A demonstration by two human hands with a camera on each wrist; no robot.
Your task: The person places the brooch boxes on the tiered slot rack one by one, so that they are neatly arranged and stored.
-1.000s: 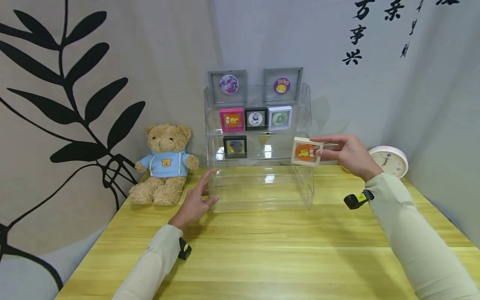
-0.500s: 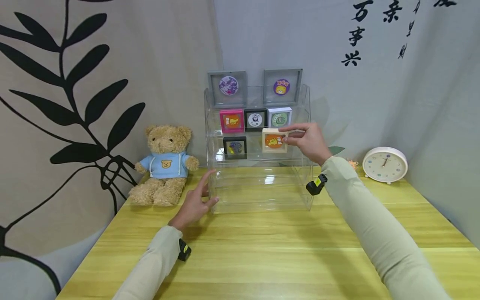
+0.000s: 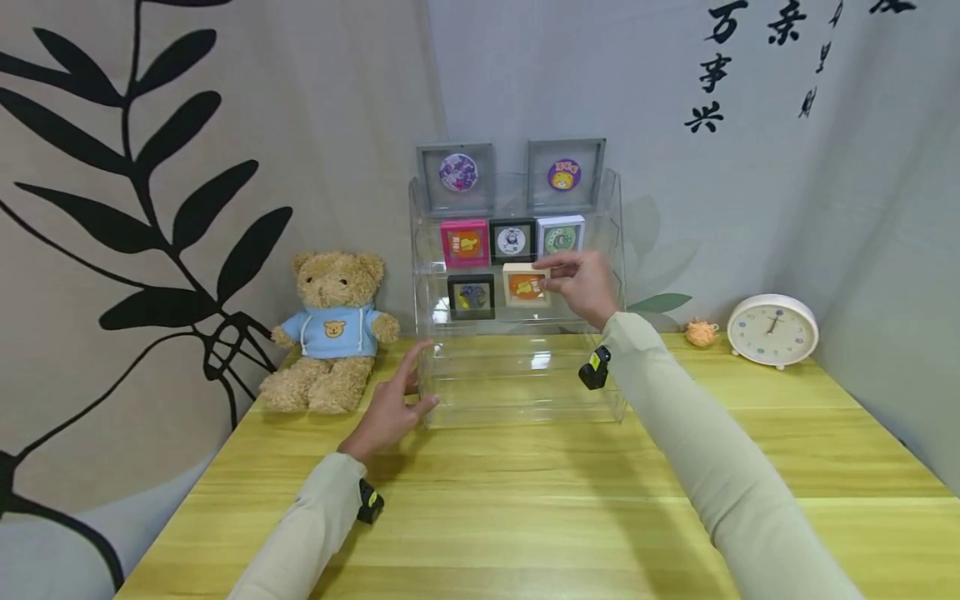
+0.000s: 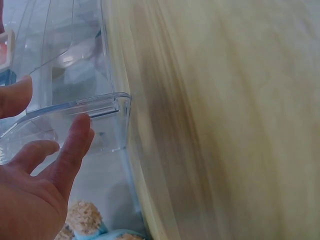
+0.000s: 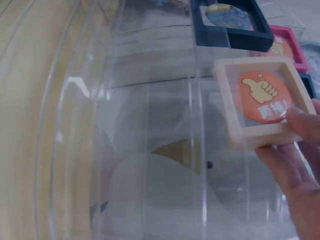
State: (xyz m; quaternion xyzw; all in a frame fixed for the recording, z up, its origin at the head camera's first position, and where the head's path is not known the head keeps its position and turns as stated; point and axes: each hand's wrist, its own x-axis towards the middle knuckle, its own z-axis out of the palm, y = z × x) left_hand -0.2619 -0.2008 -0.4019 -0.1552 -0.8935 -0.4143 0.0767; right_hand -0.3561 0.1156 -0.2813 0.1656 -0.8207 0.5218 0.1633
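Observation:
My right hand (image 3: 581, 287) pinches a small cream display frame (image 3: 517, 292) by its right edge, thumb on the front. An orange round badge with a yellow thumbs-up shows inside it. The frame is at the third tier of a clear acrylic stepped rack (image 3: 525, 408), to the right of a black frame (image 3: 471, 297) with a blue and yellow badge. My left hand (image 3: 390, 412) is at the rack's lower left side, fingers extended; in the left wrist view the fingertips (image 4: 80, 122) lie against the clear side panel.
Higher tiers carry pink (image 3: 464, 243), black (image 3: 513, 240) and white (image 3: 560, 237) frames, and two large grey frames (image 3: 454, 202) on top. A teddy bear (image 3: 337, 333) sits left of the rack. A white clock (image 3: 772, 331) and small orange ornament (image 3: 702, 333) stand right.
My right hand has carried the cream frame leftward from the rack's right side to beside the black frame on the third tier. The left hand has stayed in place.

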